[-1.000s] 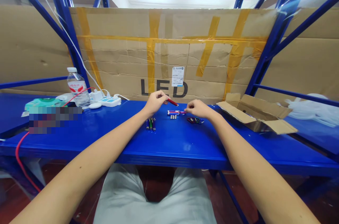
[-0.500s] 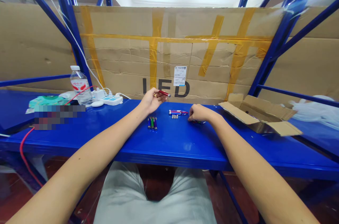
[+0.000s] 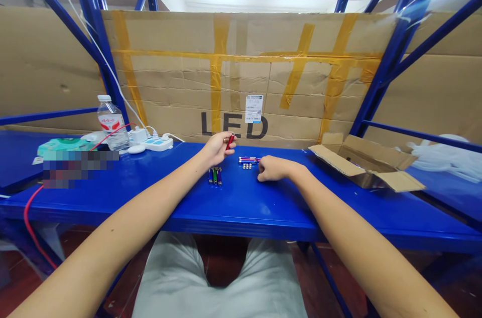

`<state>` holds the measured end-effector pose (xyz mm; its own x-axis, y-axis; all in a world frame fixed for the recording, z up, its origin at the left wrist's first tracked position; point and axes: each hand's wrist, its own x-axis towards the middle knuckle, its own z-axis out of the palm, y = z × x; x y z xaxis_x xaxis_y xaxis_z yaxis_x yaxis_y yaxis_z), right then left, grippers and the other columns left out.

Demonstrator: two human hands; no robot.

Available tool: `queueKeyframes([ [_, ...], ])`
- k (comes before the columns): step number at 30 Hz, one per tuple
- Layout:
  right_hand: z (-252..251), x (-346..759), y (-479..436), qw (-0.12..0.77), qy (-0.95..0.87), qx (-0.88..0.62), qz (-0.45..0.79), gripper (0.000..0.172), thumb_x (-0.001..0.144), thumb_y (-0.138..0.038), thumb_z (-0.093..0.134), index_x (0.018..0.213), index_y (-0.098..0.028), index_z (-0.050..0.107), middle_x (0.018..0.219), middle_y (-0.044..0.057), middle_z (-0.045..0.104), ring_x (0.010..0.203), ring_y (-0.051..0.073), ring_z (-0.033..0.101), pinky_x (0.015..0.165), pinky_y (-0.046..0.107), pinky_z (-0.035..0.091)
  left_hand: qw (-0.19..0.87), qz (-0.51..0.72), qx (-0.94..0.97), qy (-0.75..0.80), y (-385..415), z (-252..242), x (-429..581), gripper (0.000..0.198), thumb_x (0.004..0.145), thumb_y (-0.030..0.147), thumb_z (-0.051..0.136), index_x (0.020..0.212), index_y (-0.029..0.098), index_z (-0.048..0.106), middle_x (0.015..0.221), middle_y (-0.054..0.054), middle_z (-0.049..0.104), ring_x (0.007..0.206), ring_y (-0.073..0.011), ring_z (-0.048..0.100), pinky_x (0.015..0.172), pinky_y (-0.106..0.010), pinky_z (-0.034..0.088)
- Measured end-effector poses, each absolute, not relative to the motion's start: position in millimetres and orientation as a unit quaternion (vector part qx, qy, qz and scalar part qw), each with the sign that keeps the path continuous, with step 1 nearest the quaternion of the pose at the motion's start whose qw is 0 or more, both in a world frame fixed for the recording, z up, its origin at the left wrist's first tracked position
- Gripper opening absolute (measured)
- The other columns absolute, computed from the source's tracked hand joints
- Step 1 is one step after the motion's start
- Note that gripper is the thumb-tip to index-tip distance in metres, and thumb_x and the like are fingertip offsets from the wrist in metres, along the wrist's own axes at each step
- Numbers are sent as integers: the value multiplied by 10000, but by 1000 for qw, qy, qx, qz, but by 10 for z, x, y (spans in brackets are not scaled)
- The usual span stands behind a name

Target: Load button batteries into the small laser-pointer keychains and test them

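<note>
My left hand [image 3: 217, 148] is closed on a small red flashlight [image 3: 229, 141], held tilted above the blue table [image 3: 241, 202]. My right hand [image 3: 271, 168] rests on the table with its fingers curled; whatever is under them is hidden. Between the hands lie a purple flashlight [image 3: 248, 160] and several small silver batteries [image 3: 247, 166]. A row of small flashlights in blue, green and purple [image 3: 214, 176] lies just below my left hand.
An open cardboard box [image 3: 367, 160] sits at the right. A water bottle [image 3: 110, 124], a white power strip [image 3: 152, 143] with a red cable and a green packet [image 3: 62, 147] stand at the left. A taped cardboard wall marked LED [image 3: 241, 77] closes the back, between blue rack posts.
My left hand has turned the red flashlight from lying sideways to nearly upright. My right hand slid left over the dark clips, which are now out of sight.
</note>
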<state>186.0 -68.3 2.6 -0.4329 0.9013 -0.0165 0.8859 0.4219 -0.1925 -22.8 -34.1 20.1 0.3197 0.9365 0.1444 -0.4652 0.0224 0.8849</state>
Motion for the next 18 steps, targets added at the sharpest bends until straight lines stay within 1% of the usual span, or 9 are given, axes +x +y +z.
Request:
queueKeyframes([
  [2, 47, 1823, -710, 57, -846, -523, 81, 208, 680, -279, 655, 537, -196, 528, 561, 37, 576, 465, 144, 462, 492, 303, 322, 672, 511, 470, 255, -362, 206, -220, 78, 759, 171, 570, 739, 158, 496, 703, -22, 553, 466, -57, 374, 367, -186, 182],
  [5, 99, 1817, -729, 114, -853, -499, 103, 218, 762, -253, 579, 571, -192, 491, 628, 50, 592, 526, 147, 480, 531, 298, 336, 655, 498, 509, 252, -402, 203, -199, 149, 691, 165, 625, 782, 168, 507, 686, 6, 532, 464, -51, 381, 375, -178, 174],
  [8, 131, 1843, -732, 180, -833, -484, 199, 179, 845, -227, 448, 668, -196, 449, 640, 27, 559, 526, 132, 476, 508, 272, 349, 557, 490, 606, 287, -448, 160, -144, 217, 657, 143, 654, 829, 176, 526, 603, 52, 470, 449, -51, 384, 393, -175, 187],
  [9, 131, 1846, -731, 197, -818, -482, 246, 159, 861, -229, 419, 705, -201, 431, 621, 9, 531, 502, 125, 462, 486, 263, 348, 511, 483, 645, 299, -465, 135, -117, 212, 663, 145, 655, 837, 173, 537, 588, 59, 465, 446, -50, 384, 403, -178, 214],
  [11, 111, 1835, -726, 233, -781, -468, 342, 117, 880, -244, 402, 766, -216, 394, 583, -33, 455, 453, 109, 408, 443, 245, 333, 420, 465, 721, 297, -501, 71, -57, 183, 684, 149, 648, 847, 158, 566, 621, 47, 519, 483, -54, 426, 456, -194, 313],
  [13, 81, 1804, -720, 274, -740, -440, 429, 99, 881, -251, 426, 801, -225, 373, 562, -68, 366, 429, 91, 334, 422, 225, 312, 352, 445, 782, 259, -525, 1, -2, 165, 702, 146, 638, 860, 146, 593, 722, 14, 598, 602, -78, 516, 573, -219, 410],
  [14, 68, 1788, -717, 289, -719, -425, 467, 104, 878, -253, 443, 808, -226, 371, 559, -78, 329, 425, 83, 300, 417, 217, 299, 327, 433, 803, 247, -529, -32, 18, 155, 719, 155, 628, 873, 143, 608, 755, 2, 620, 651, -91, 541, 618, -232, 430],
  [16, 53, 1766, -711, 310, -686, -400, 523, 130, 873, -258, 475, 801, -223, 372, 559, -87, 289, 431, 73, 258, 419, 210, 285, 292, 423, 820, 253, -514, -83, 40, 133, 751, 174, 608, 875, 137, 633, 773, -15, 644, 694, -112, 565, 654, -247, 442],
  [18, 54, 1768, -705, 325, -666, -377, 556, 137, 864, -262, 507, 796, -214, 397, 568, -83, 292, 455, 75, 272, 438, 216, 312, 267, 432, 815, 280, -479, -109, 38, 128, 763, 187, 606, 868, 132, 653, 780, -31, 664, 708, -128, 580, 663, -256, 447],
])
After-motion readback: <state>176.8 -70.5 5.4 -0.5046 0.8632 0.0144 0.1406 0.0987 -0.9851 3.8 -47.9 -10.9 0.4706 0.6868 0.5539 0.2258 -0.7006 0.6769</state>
